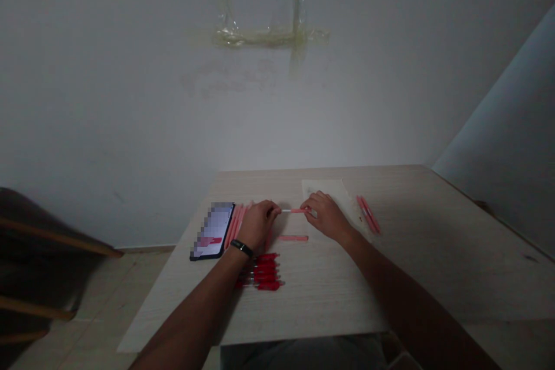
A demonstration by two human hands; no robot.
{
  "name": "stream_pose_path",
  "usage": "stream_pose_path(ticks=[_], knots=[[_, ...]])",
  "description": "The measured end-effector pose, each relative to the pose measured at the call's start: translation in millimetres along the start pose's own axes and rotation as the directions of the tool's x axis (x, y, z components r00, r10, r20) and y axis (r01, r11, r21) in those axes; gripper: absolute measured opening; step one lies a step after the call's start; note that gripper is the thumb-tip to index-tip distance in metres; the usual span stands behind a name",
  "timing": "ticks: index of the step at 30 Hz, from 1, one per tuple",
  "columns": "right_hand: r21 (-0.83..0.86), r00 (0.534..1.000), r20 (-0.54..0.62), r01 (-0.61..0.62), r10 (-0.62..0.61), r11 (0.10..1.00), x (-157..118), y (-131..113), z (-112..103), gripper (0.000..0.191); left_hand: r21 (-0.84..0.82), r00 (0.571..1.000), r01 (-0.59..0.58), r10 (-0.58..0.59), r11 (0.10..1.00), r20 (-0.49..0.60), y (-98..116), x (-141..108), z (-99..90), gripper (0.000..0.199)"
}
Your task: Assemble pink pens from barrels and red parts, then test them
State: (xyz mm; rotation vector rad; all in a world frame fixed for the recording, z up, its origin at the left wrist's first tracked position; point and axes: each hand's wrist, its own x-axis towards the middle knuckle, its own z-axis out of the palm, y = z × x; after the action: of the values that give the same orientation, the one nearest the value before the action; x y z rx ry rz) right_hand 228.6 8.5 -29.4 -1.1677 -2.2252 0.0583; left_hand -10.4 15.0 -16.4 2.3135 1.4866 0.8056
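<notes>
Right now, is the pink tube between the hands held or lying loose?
Held: the pink tube spans from the left hand to the right hand, and the fingers of both hands meet its ends.

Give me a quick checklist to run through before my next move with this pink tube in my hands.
1. Grip: ok. The left hand and right hand both hold the pink tube, its white end toward the left hand.
2. Loose pink barrel: ok. It lies apart from the hands.
3. Red pens: ok. They lie side by side, below the hands.
4. Pink barrels: ok. They lie between the phone and the left hand.
5. Phone: cannot tell. The screen is blurred.
6. Sheet of paper: cannot tell whether the right hand touches it.
</notes>
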Motion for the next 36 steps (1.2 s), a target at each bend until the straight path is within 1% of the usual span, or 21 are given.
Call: stream_pose_path(ticks=[5, 9, 14, 22, 25, 30, 32, 34, 36], knots=[[0.016, 1.000, -0.008, 0.031, -0.030, 0.999, -0.2, 0.2, -0.3, 0.015, 0.030, 0.997, -0.037, 0.035, 0.999, 0.063, 0.5, -1.2, 0.3, 0.023], [0.020, 0.998, 0.011, 0.055, -0.056, 0.998, -0.7, 2.5, 1.9, 0.013, 0.012, 0.997, -0.034, 0.033, 0.999, 0.063, -0.9, -1.7, 2.4, 0.021], [-0.009, 1.000, 0.024, 0.011, -0.011, 1.000, -0.5, 3.4, 2.1, 0.012, -0.007, 0.999, -0.043, 0.043, 0.999, 0.026, 0.0, -1.7, 1.9, 0.022], [-0.030, 0.994, 0.100, -0.038, 0.041, 0.999, 0.5, 4.9, 1.2, 0.018, -0.096, 0.997, -0.047, 0.052, 0.994, 0.049, 4.5, -1.7, -0.6, 0.022], [-0.036, 0.994, 0.098, -0.053, 0.056, 0.998, 0.6, 5.6, 1.4, 0.019, -0.116, 0.996, -0.052, 0.059, 0.992, 0.061, 5.4, -1.6, -1.6, 0.023], [-0.022, 0.994, 0.083, -0.069, 0.070, 0.997, 0.1, 4.6, -1.4, 0.020, -0.137, 0.996, -0.019, 0.031, 0.990, 0.084, 5.1, -2.7, 0.2, 0.026], [-0.011, 0.994, 0.065, -0.085, 0.086, 0.996, 0.0, 4.6, -2.7, 0.020, -0.124, 0.993, -0.023, 0.037, 0.992, 0.111, 4.4, -3.6, 2.6, 0.027], [0.001, 0.993, 0.044, -0.114, 0.114, 0.993, 0.0, 5.4, -3.1, 0.020, -0.120, 0.984, -0.030, 0.051, 0.992, 0.172, 4.0, -4.5, 5.1, 0.027], [0.007, 0.989, 0.026, -0.144, 0.143, 0.990, 0.3, 6.6, -2.5, 0.020, -0.128, 0.965, -0.064, 0.094, 0.990, 0.244, 4.1, -5.2, 7.2, 0.025]])
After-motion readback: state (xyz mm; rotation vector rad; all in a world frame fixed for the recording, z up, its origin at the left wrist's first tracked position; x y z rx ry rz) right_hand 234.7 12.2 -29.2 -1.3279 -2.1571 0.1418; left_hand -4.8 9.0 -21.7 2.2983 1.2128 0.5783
